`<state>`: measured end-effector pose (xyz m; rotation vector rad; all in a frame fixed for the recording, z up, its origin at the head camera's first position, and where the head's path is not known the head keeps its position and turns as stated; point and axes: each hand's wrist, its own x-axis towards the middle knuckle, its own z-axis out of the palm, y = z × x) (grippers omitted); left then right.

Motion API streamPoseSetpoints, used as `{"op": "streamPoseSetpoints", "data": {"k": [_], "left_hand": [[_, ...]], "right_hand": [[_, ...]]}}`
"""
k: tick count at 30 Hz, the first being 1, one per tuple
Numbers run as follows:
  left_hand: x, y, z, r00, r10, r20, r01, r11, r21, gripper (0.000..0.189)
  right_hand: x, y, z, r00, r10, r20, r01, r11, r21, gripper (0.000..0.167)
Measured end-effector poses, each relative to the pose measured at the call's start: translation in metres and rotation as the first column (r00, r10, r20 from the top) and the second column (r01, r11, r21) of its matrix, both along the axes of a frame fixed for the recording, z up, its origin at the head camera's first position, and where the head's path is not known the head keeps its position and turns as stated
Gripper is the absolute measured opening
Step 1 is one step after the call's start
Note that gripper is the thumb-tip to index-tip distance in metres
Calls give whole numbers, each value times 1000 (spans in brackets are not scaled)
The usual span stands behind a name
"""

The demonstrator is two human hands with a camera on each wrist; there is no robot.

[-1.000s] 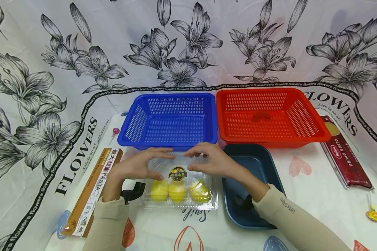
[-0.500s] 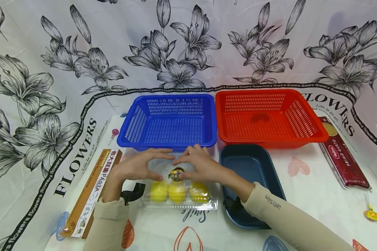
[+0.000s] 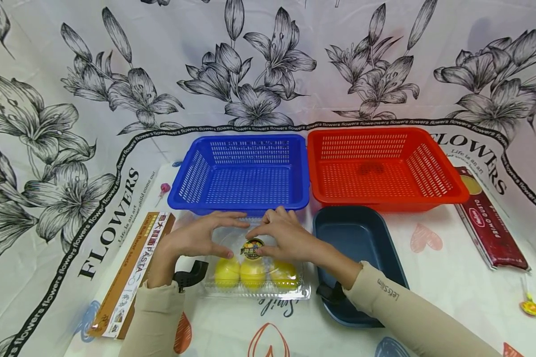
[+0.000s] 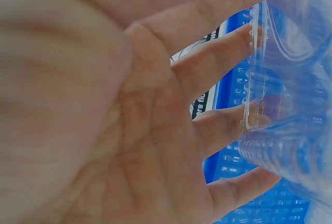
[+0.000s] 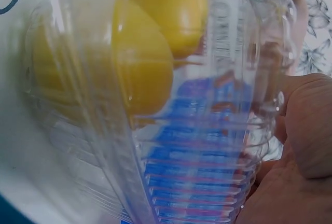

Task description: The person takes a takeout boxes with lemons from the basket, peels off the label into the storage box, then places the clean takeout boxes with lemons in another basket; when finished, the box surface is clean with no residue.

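A clear plastic clamshell box with a round fruit label lies in front of the blue basket. Several round yellow fruits show in its near part, and also yellow fruit in the right wrist view. My left hand is at the box's left side, fingers spread; in the left wrist view its fingertips meet the clear ridged edge. Over the lid, my right hand has bent fingers, with the thumb beside the label. Whether those fingers pinch the plastic is hidden.
A blue basket and a red basket stand side by side at the back. Right of the box is a dark blue tray. A pasta box lies left, a dark red packet far right. Small lollipops lie about.
My right hand has moved left over the lid, closer to the left hand, and its fingers are more bent. The left hand and the box stay where they were.
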<state>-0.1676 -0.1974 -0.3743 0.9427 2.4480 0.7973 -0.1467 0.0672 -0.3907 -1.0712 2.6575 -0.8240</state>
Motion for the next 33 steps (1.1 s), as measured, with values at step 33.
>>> {"op": "streamPoseSetpoints", "data": {"k": [33], "left_hand": [[2, 3, 1, 999, 35, 28, -35, 999, 5, 67]], "right_hand": [[-4, 5, -3, 983, 105, 154, -60, 961, -270, 27]]}}
